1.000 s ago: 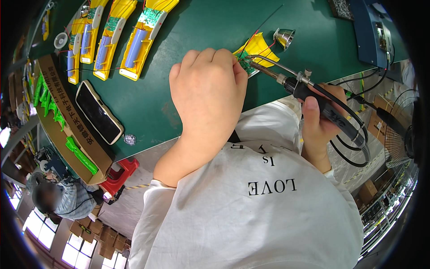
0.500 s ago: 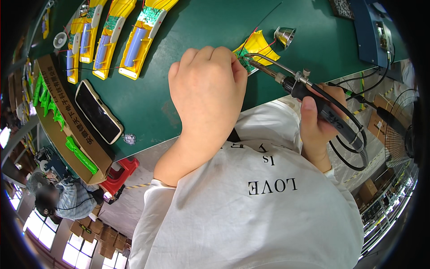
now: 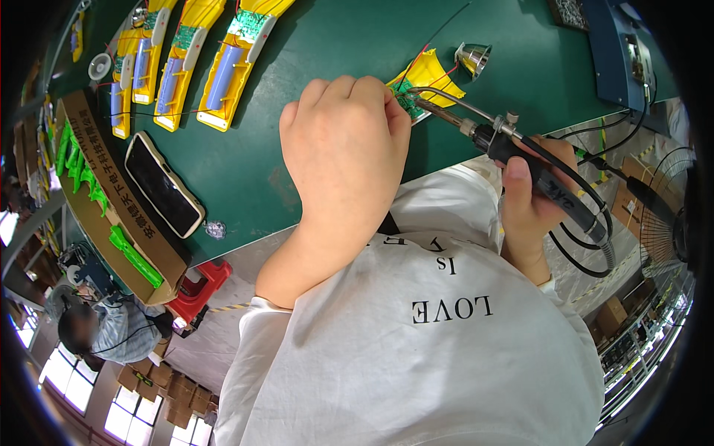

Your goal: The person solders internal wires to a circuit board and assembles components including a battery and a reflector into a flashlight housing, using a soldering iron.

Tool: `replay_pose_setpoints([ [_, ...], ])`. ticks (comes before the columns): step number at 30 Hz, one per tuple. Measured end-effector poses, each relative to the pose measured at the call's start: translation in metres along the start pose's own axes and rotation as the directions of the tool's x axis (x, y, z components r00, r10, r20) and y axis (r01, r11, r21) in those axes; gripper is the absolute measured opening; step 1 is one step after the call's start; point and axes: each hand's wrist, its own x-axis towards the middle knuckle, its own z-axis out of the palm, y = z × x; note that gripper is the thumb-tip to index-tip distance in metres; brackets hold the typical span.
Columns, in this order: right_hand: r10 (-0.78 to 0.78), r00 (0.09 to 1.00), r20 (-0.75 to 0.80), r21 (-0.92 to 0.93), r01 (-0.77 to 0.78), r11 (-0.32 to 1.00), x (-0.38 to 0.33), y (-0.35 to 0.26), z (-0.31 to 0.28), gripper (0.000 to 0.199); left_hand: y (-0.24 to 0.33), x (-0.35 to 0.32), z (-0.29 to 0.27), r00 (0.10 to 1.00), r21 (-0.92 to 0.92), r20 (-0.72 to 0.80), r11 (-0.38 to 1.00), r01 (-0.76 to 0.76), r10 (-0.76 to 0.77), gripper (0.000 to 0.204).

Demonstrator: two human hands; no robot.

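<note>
While pressed fist-like over the yellow part [image 3: 435, 74] with its small green circuit board [image 3: 405, 97] near the bench's [image 3: 335, 44] near edge, left hand [image 3: 346, 160] hid whatever its grip held; cannot tell. Further right, right hand [image 3: 529, 212] closed around soldering iron [image 3: 513, 149], tip at board. Risked burnt fingers if tip slipped. Green bench; cartons on workshop floor.

A long open cardboard box [image 3: 89, 178] with printed sides lies along the green table's left edge, holding green parts. Beside it a phone [image 3: 163, 186] lies, its dark screen up.
</note>
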Motion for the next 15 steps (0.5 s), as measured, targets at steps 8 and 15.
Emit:
replay_pose_setpoints([
  [8,0.024,1.000,-0.019,-0.058,-0.026,0.998,-0.0016,-0.0007,-0.0042,0.023,-0.0002,-0.0005,-0.0004,1.000,0.010,0.019,1.000,0.001,-0.001,0.006],
  [15,0.018,0.999,-0.034,-0.013,-0.019,1.000,-0.0017,0.0003,-0.0007,0.023,-0.0003,-0.0008,0.0005,1.000,-0.002,0.002,1.000,-0.011,0.011,0.006],
])
